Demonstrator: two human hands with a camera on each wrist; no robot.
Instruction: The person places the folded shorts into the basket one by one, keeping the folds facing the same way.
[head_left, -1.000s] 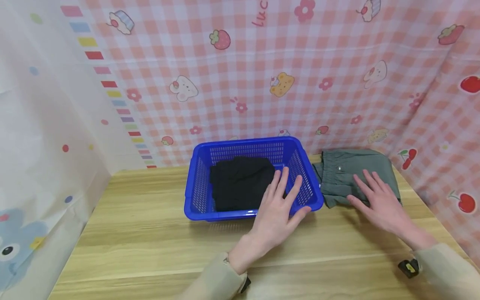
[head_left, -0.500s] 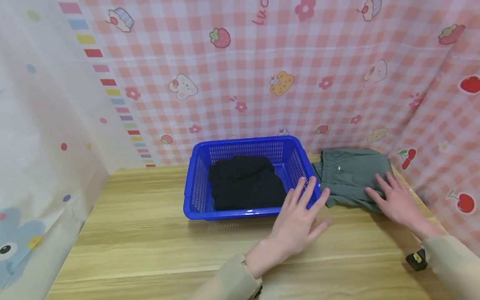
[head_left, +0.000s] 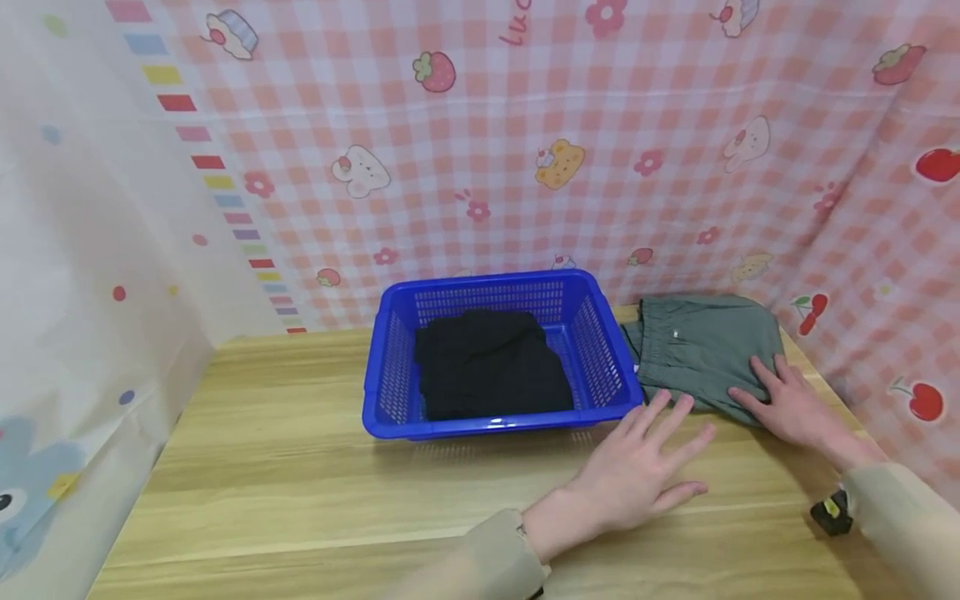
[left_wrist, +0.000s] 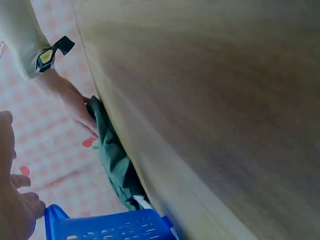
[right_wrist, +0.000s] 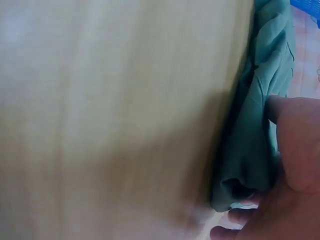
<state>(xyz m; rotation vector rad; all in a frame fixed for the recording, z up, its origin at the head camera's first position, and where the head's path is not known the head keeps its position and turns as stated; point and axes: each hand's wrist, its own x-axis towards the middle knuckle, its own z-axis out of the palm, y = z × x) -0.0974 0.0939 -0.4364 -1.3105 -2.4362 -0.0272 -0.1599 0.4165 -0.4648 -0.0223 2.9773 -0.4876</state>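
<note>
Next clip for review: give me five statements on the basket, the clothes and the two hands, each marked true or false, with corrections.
1. The black cloth lies inside the basket. True.
2. The basket is red. False: it is blue.
3. The right hand touches the green cloth. True.
4. The green cloth lies in the basket too. False: it lies on the table, to the right of the basket.
5. The left hand has its fingers spread and holds nothing. True.
</note>
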